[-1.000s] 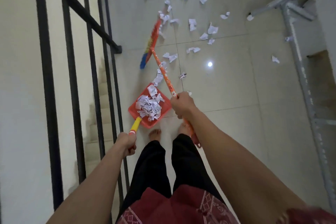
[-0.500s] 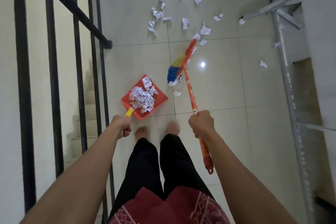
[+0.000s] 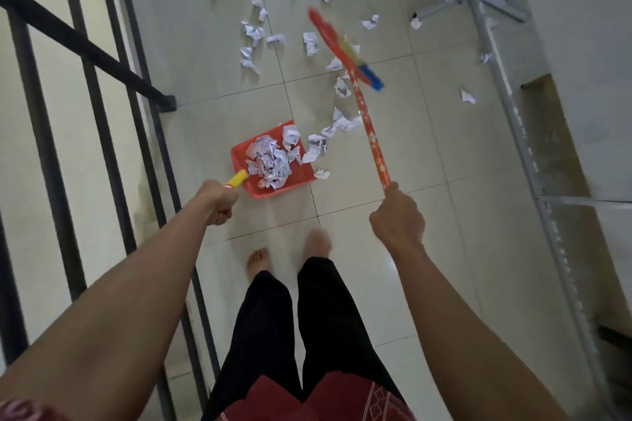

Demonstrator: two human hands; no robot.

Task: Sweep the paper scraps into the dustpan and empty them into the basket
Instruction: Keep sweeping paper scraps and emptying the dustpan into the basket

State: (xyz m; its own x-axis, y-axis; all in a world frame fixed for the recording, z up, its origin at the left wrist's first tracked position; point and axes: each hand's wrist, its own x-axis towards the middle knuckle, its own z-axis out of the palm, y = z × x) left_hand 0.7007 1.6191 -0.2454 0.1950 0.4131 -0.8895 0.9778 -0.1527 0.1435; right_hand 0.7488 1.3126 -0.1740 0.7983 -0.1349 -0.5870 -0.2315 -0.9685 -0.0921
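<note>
A red dustpan [image 3: 243,154] rests on the tiled floor, holding a heap of crumpled white paper scraps [image 3: 272,161]. My left hand [image 3: 219,199] grips its yellow handle [image 3: 236,178]. My right hand [image 3: 396,215] is closed on the orange patterned stick of a broom [image 3: 371,137]; the broom head [image 3: 345,49], red with yellow and blue bristles, is blurred and lies to the far right of the pan. A short trail of scraps [image 3: 328,133] runs from the pan's mouth towards the stick. Several loose scraps [image 3: 263,27] lie scattered farther off. No basket is in view.
A black stair railing [image 3: 85,55] runs along the left, with steps below it. A grey metal rack frame [image 3: 513,113] stands against the right wall. My bare feet [image 3: 290,256] stand just behind the dustpan. Stray scraps [image 3: 466,96] lie near the rack.
The broom head has swung from left of the stick, near the pan, out to the far right. A few more scraps now lie at the pan's mouth. My left hand kept the dustpan in place.
</note>
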